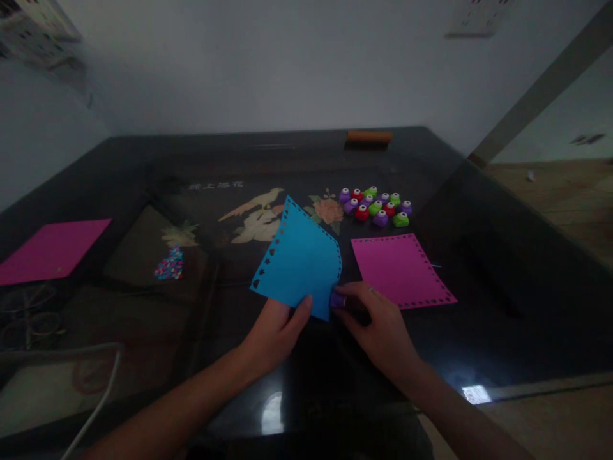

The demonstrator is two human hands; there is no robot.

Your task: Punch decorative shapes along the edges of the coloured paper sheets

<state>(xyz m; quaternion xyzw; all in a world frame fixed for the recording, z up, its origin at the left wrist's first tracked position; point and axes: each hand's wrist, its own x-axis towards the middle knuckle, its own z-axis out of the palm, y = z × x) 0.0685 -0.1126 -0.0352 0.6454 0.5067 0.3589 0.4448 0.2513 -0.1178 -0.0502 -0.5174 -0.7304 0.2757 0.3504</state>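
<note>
Left grip (pixel 279 329) pinches blue paper (pixel 306 262), mid-frame | right grip (pixel 380 319) closed round purple punch (pixel 338 299) at the paper's lower-right edge | I'd best hold the paper taut, punch square, spacing matched to the holes (pixel 267 260)

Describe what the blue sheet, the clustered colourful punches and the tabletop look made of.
Blue sheet: matte paper or thin card, bending along its edge. Clustered punches: probably smooth plastic, given their rounded, solid-coloured bodies. Tabletop: dark and glossy, likely glass-covered, since lights reflect in it.
</note>
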